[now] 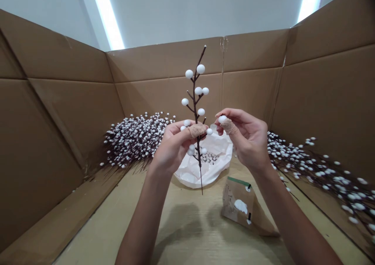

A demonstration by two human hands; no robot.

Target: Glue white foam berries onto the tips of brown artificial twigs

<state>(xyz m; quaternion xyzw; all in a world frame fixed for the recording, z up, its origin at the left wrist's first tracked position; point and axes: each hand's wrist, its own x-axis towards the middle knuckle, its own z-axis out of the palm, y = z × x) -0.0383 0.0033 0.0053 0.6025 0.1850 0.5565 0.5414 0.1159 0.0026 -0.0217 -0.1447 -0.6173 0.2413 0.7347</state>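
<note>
Head cam view, so here's the setup. Tall cardboard walls [58, 112] box in the whole frame on the left, back and right, with a pale wooden tabletop [187, 226] running across the bottom.

There's a big heap of dark berry branches [134, 138] at centre left against the back wall. A second spread of branches [316, 167] trails down the right side of the frame.

Dead centre, behind the hands, sits a crumpled white plastic bag [216, 155] with small beads inside. Just below and right of it, a brown paper packet [243, 206] lies flat on the table.

The left hand [175, 144], with tape on the thumb, is pinched around a twig [195, 101], which it holds upright in the middle of the frame. Its tip points at the top centre, and it has white balls on its side shoots.

The right hand [246, 136], also with a taped finger, is just right of the twig and not touching it. It grips a single white ball [222, 119] between thumb and fingertip.
</note>
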